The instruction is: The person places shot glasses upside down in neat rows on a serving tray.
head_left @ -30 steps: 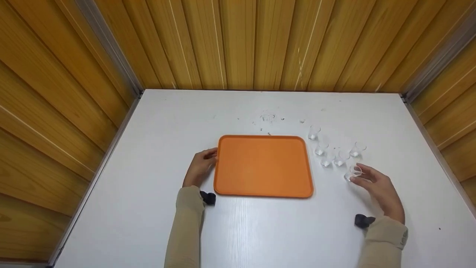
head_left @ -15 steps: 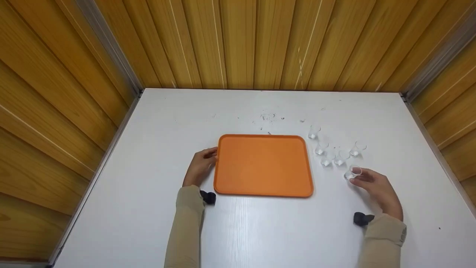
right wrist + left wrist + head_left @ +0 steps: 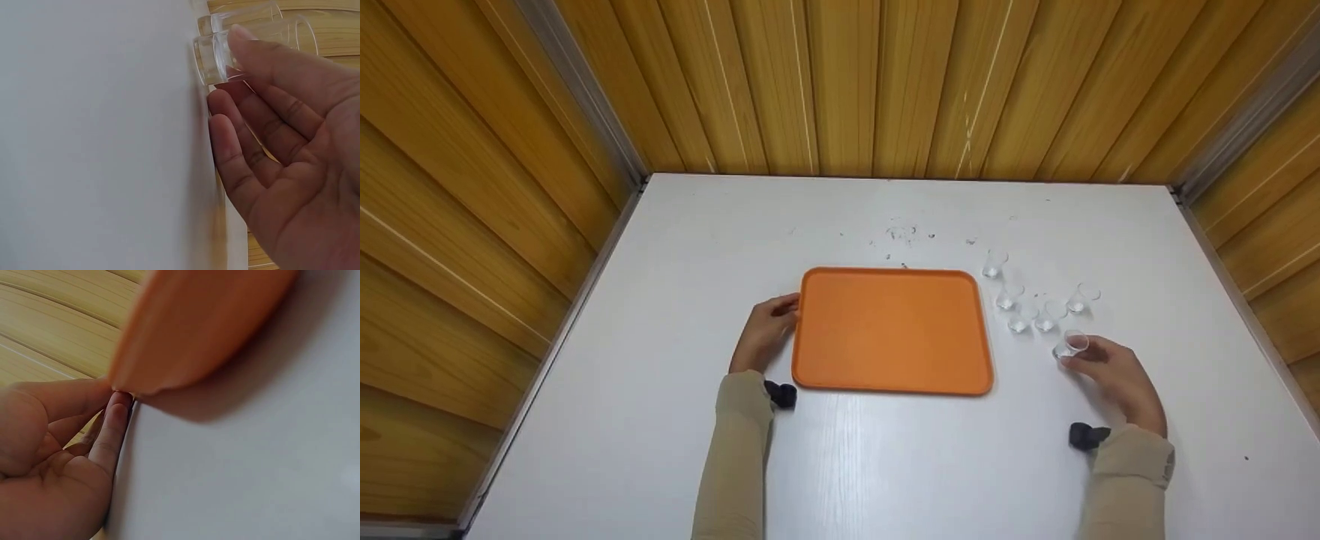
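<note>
In the head view my right hand pinches a small clear shot glass between thumb and fingers. Up close in the right wrist view, the thumb lies along the side of this shot glass, its thick base near the white tabletop, while the lower fingers are loosely bent beside it. My left hand is at the left edge of an orange rectangular tray. Seen from the left wrist, its fingertips touch the rim of the tray, with the fingers fairly straight.
Several more clear glasses stand right of the tray, among them a far glass and a rightmost glass beyond my right hand. Small dark specks mark the white table behind the tray. Wood-patterned walls enclose the table.
My right hand has shifted slightly left with the shot glass in its fingers. The left hand stays at the tray's edge.
</note>
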Motion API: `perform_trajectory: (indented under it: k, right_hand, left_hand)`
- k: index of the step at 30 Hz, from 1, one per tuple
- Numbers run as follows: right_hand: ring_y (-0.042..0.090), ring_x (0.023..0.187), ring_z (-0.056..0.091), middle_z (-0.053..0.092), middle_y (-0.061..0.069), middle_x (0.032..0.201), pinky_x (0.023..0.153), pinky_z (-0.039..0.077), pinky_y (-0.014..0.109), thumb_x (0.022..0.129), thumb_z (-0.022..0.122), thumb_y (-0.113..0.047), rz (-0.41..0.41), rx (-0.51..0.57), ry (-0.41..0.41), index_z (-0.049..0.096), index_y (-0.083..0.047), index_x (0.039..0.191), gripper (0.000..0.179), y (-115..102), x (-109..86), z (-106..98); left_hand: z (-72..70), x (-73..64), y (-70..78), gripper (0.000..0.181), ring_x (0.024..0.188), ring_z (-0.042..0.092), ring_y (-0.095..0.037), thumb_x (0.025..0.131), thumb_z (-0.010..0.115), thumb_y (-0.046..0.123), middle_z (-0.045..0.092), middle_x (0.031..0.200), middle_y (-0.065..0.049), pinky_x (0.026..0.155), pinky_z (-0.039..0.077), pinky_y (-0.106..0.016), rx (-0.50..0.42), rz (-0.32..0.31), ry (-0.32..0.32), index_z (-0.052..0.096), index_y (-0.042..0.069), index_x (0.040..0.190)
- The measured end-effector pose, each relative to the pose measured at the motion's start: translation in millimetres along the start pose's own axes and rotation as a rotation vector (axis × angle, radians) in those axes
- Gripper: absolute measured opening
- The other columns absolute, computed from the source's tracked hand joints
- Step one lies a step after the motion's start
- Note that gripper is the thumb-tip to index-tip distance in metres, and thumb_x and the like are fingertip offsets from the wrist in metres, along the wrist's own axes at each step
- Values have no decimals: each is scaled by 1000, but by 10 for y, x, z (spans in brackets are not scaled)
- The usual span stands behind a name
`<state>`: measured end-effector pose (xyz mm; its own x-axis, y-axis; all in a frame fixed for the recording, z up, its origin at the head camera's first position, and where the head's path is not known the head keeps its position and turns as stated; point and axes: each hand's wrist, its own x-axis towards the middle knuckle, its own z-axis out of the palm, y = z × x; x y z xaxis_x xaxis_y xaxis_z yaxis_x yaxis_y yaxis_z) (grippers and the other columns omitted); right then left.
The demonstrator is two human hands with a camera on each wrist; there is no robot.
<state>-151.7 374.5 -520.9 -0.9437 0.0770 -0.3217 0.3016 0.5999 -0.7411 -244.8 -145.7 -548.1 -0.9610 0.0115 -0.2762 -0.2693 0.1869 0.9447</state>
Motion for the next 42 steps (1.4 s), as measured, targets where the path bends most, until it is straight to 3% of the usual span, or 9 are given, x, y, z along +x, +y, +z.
perform_trajectory:
  k: [10,17,20,24,27,33,36,42]
  right_hand:
    - [27,118,45,52,19,130,98,37,41,86,67,-46,-13,15,-7,48,-3,135,68,-53,-25,-7]
    - [-4,104,46,48,22,140,105,34,48,87,67,-44,-44,64,-29,46,-1,136,68,-51,-31,-8]
    - [9,116,52,44,25,144,108,30,56,87,67,-44,-42,87,-39,44,0,136,70,-46,-28,-5]
    - [38,135,36,41,26,145,110,26,58,87,66,-46,-36,102,-51,43,1,136,72,-87,-55,-13]
    - [37,134,36,42,24,144,110,27,57,87,65,-47,-45,90,-50,43,0,136,71,-123,-70,-23]
    - [25,126,43,44,22,144,108,30,55,88,64,-48,-60,55,-44,43,-3,140,71,-193,-62,-32]
    - [10,118,46,47,20,141,106,33,51,88,63,-48,-75,42,-36,43,-5,141,71,-255,-56,-42]
    - [-15,99,47,56,12,130,91,41,18,88,64,-48,-146,-17,-2,50,-7,136,65,-396,-19,-48]
  left_hand:
    - [5,-8,33,38,118,55,-21,91,62,8,63,124,-8,103,44,-35,-2,21,-3,61,9,129]
    - [-4,-14,17,38,117,55,-21,91,62,9,64,122,-7,102,44,-36,19,29,-7,61,10,129]
    - [-4,-13,10,37,116,56,-21,91,62,9,64,121,-8,102,44,-36,14,30,-8,62,10,128]
    - [-4,-8,2,37,116,56,-21,91,62,9,64,121,-7,102,44,-35,7,22,-8,62,10,128]
    - [-2,-10,7,38,115,56,-20,91,61,9,64,120,-7,103,44,-35,10,14,-4,61,10,129]
    - [2,-17,10,38,114,56,-20,91,62,8,64,121,-7,102,44,-35,6,16,-4,61,10,129]
    - [3,-14,4,38,114,56,-20,91,62,8,64,121,-6,101,45,-35,-5,18,-7,61,10,129]
    - [6,-12,13,39,117,55,-21,92,60,6,62,125,-8,101,45,-34,-22,0,-9,59,9,131]
